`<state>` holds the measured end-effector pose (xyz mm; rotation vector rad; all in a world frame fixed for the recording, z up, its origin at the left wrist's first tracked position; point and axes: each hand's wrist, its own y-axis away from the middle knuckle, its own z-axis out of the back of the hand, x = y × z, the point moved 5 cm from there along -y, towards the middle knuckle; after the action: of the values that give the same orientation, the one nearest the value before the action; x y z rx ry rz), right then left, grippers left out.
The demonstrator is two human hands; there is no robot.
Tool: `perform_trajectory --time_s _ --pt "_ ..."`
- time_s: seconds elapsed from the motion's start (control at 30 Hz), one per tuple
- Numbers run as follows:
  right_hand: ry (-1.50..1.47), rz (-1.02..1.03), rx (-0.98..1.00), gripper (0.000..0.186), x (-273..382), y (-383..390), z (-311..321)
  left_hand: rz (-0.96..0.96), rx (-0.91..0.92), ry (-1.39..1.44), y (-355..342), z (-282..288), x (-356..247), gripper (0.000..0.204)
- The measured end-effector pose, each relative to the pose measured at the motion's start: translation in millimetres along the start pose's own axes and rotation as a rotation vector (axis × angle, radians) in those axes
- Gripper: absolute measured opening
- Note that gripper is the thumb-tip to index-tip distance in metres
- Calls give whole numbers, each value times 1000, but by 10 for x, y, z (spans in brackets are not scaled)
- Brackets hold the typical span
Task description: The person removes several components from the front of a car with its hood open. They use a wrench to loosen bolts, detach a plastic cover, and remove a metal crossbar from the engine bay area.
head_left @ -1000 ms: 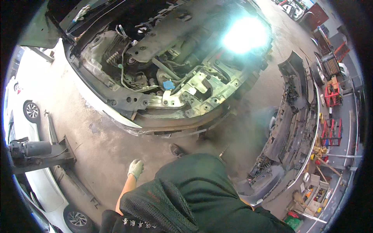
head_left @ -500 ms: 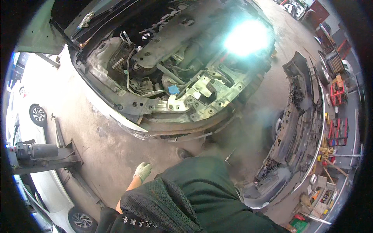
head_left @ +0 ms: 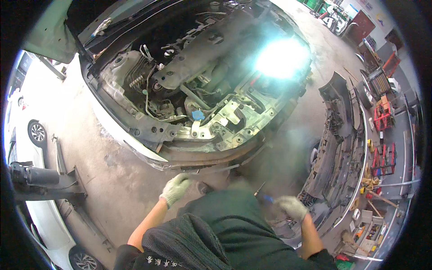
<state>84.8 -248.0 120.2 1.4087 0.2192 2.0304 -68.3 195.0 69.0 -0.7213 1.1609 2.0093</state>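
Note:
My left hand (head_left: 175, 189), in a pale knit glove, hangs in front of the bumperless car front (head_left: 211, 155). Its fingers are bent and pressed together; whether anything is in them is hidden. On the right, my gloved right hand (head_left: 292, 208) is slightly blurred, its fingers curled at the end of a small blue object (head_left: 268, 198) that looks like a tool handle. A thin, dark rod-like piece (head_left: 259, 188) shows just left of it; whether the two join is unclear. Ahead lies the open engine bay (head_left: 180, 90), with a blue cap (head_left: 197, 115) near its front.
A detached bumper (head_left: 333, 148) lies on the floor to the right. Beyond it are red racks (head_left: 384, 159) and a box of tools (head_left: 366, 231). A lift post base with motor (head_left: 42, 180) and white car (head_left: 54, 229) stand left. A bright lamp (head_left: 283, 58) glares over the bay.
My right hand has come into view from behind my body, with the blue object at its fingers. My left hand has moved forward and slightly right, toward the car front.

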Motion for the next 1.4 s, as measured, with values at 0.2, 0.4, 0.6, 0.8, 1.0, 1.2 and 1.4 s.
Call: perform_trajectory --time_s 0.2,0.4,0.6,0.8,1.0,1.2,1.4 --pt "-393 -75 235 29 1413 -1674 99 -644 205 -348 -244 -449 -1343 47" --pt "-801 -118 -147 44 1182 -2225 245 -146 -58 -468 -656 -226 -992 35" --pt "-335 -80 30 49 566 -2340 -36 -53 -235 -501 -1099 -332 -812 35" --pt "-198 -46 175 48 637 -2364 184 100 -211 -461 -1182 -567 -949 36" --pt "-209 -37 254 47 789 -2470 143 537 45 498 -1250 -701 -739 39" --pt "-199 49 87 40 852 -2762 0 197 -90 -177 -1389 -576 -919 37" --pt "410 214 -581 54 1467 -3101 468 22 -15 -228 -1660 -670 -381 36"
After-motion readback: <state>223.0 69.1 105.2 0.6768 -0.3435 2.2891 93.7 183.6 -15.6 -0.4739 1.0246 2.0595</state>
